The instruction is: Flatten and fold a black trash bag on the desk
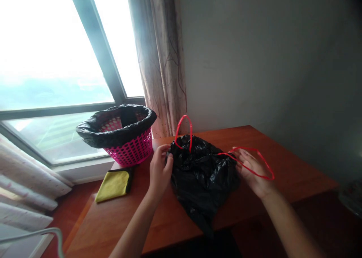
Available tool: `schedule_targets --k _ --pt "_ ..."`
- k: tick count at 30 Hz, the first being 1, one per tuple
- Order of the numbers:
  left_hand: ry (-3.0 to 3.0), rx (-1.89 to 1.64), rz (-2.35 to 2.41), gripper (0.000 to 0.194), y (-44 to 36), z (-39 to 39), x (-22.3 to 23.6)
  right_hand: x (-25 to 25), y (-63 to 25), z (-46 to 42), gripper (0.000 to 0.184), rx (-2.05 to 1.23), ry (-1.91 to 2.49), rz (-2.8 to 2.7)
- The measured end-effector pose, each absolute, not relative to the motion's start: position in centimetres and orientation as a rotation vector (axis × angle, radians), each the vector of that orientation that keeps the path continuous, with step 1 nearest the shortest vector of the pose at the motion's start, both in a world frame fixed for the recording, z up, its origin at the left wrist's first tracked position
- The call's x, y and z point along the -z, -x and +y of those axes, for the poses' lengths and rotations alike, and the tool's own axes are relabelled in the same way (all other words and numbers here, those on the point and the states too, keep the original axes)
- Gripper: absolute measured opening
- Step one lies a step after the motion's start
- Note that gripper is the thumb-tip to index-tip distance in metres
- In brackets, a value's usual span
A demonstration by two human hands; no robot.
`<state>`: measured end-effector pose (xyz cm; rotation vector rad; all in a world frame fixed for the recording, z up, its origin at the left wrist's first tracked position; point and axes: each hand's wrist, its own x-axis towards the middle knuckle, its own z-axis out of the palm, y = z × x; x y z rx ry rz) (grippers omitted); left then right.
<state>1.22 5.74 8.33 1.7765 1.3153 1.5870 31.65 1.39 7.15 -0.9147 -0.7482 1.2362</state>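
A black plastic garbage bag (pixel 205 175), crumpled, lies on the wooden table with its lower corner hanging towards the front edge. Two red drawstring loops come out of its top: one stands upright at the back left (pixel 191 131), the other reaches out to the right (pixel 264 162). My left hand (pixel 160 167) is at the bag's left side, fingers curled behind its edge and thumb in front. On the right, my right hand (pixel 253 171) has its palm turned up and fingers stretched out, touching the bag's right side; the right loop passes in front of it.
A pink perforated basket (pixel 135 146) with a black liner (pixel 124 135) folded over its rim stands at the back left. Before it lies a folded yellow cloth (pixel 113 185) with dark edging. Window, curtain (pixel 164 62) and grey wall border the wooden table (pixel 285 167).
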Motion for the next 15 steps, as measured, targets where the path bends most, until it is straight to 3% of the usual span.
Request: schedule_targets --k 4,7,10,15 --pt "-2.003 -1.523 1.404 0.016 -1.2 3.3 -7.4 -3.6 -33.3 -1.2 0.044 -1.051 1.138 -0.766" --pt "-2.151 -1.408 1.352 0.013 -1.8 1.6 -7.5 -2.6 -33.7 -3.5 0.03 -0.805 1.4 -1.03" --pt "-2.268 -1.289 1.216 0.016 -3.1 0.6 -8.5 -4.5 -32.0 -5.5 0.019 -0.616 1.571 -1.501" --pt "-2.473 -1.216 0.996 0.025 -6.7 0.8 -11.7 -11.4 -26.4 -6.4 0.022 -0.488 1.36 -1.969"
